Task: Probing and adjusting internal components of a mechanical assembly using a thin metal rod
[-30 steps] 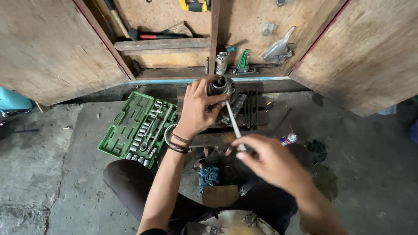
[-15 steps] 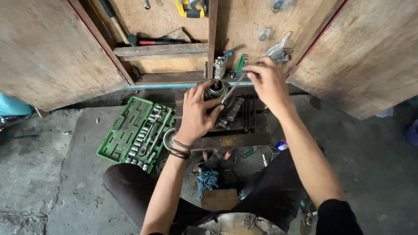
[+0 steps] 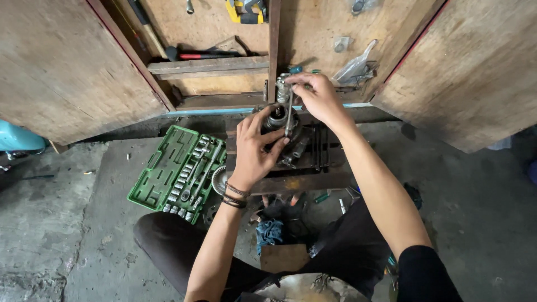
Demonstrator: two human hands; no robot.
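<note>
My left hand (image 3: 254, 150) grips a round metal engine part (image 3: 276, 117) standing on a dark greasy block (image 3: 313, 151) in front of me. My right hand (image 3: 318, 96) reaches forward over the part and holds the upper end of a slim ratchet handle (image 3: 289, 114), which runs down toward the metal part. Dark bracelets circle my left wrist (image 3: 234, 197). The socket end of the tool is hidden between my fingers and the part.
An open green socket-set case (image 3: 173, 173) lies on the concrete floor to the left. An open wooden cabinet (image 3: 224, 33) with tools stands behind, its doors swung out on both sides. Rags and small tools (image 3: 279, 223) lie between my knees.
My right hand swung the ratchet handle from near my lap up and forward, over the metal part, ending by the cabinet shelf. My left hand stayed on the part.
</note>
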